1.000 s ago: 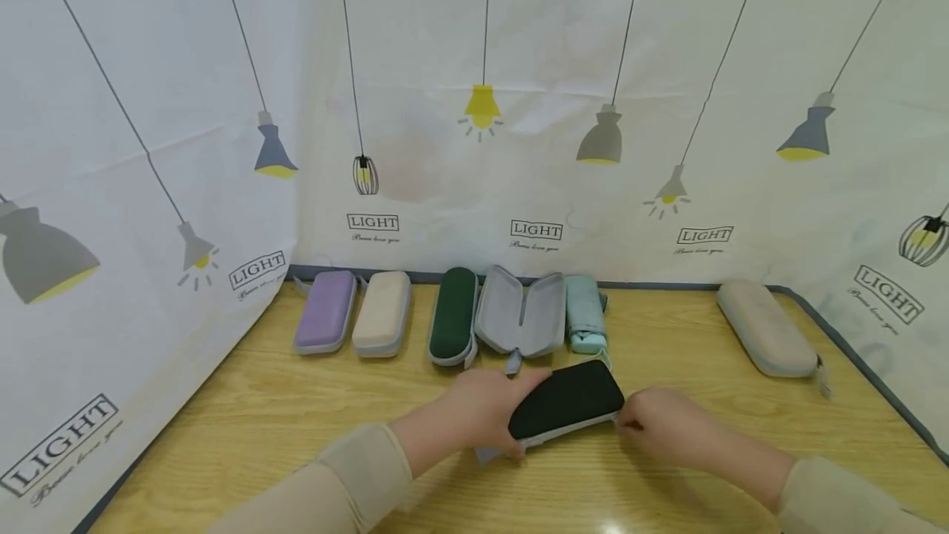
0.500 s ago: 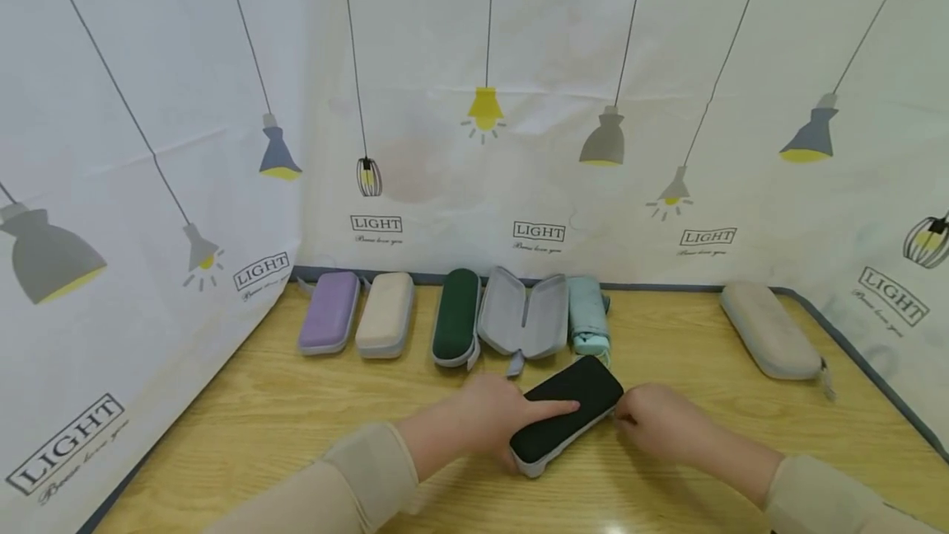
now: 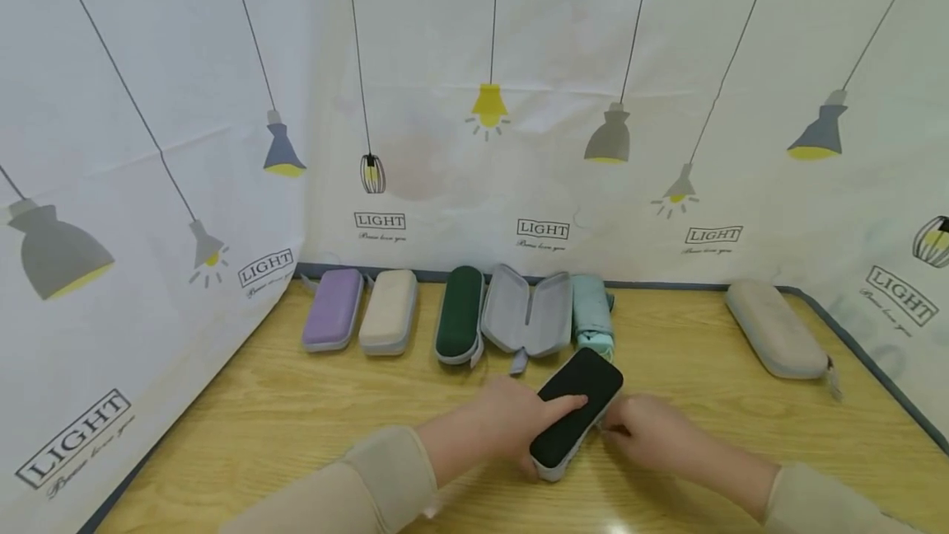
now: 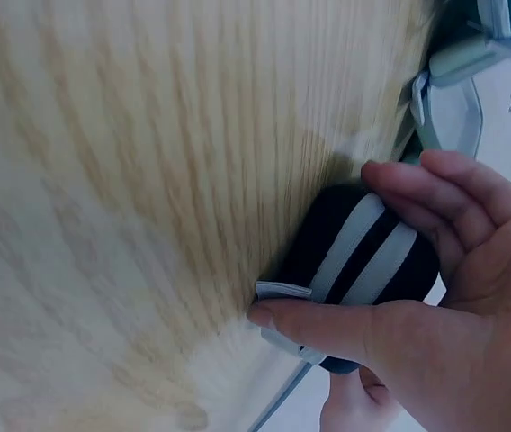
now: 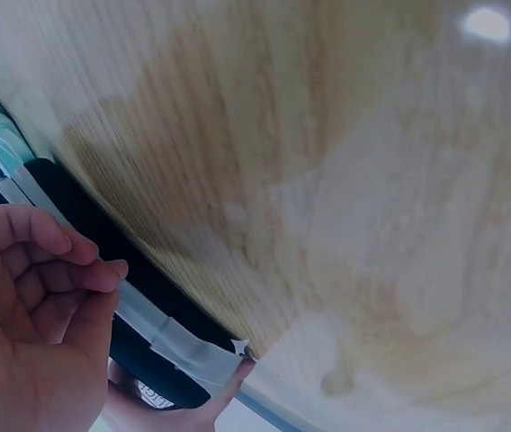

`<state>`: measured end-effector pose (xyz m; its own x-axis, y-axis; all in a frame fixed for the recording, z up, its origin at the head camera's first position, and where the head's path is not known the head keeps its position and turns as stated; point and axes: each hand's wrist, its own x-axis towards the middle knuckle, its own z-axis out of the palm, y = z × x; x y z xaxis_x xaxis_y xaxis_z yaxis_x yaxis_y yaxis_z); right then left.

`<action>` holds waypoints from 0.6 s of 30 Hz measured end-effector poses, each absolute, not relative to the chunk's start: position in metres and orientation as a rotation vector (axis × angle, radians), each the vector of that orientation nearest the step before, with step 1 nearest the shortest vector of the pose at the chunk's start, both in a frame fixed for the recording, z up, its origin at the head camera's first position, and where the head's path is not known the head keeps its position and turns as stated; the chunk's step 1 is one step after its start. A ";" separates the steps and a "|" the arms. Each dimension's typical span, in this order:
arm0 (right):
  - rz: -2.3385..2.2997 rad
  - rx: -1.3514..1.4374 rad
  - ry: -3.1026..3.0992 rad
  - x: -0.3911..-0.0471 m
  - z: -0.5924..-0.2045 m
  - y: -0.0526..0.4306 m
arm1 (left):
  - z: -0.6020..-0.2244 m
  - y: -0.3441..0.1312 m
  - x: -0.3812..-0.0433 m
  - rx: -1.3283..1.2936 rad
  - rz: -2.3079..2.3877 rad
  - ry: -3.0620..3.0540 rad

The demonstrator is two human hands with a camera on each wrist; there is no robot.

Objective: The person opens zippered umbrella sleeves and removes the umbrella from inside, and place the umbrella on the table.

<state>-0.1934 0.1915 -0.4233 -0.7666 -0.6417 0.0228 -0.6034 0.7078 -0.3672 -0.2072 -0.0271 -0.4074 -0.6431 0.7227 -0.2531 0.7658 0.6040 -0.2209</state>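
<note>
A black zip case (image 3: 593,373) with a grey zip band lies slanted near the middle front of the table. My left hand (image 3: 507,419) grips its near left end, the thumb over the black top in the head view. In the left wrist view, two pale stripes mark the end of the case, and a finger lies across them. Along the case's right side, my right hand (image 3: 652,431) has curled fingers. Its thumb and fingertip pinch at the grey zip band (image 5: 143,310) in the right wrist view; the zipper pull is hidden between them.
Along the back edge stand a purple case (image 3: 334,307), a cream case (image 3: 389,310), a dark green case (image 3: 460,316), an open grey case (image 3: 528,311) and a teal rolled bundle (image 3: 593,303), just beyond the black case. A beige case (image 3: 774,328) lies at far right.
The black case has turned, its far end swinging away from me. My left thumb has come over its top. My right hand has shifted slightly left along the case's side.
</note>
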 end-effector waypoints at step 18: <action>-0.578 -1.124 2.735 -0.182 -0.425 0.203 | -0.413 0.014 -0.193 0.926 -0.534 2.783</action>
<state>-0.1823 0.2033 -0.4250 -0.7142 -0.6994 0.0258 -0.6501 0.6493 -0.3947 -0.1932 0.0142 -0.4132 -0.7954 0.5478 -0.2593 0.6049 0.7444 -0.2828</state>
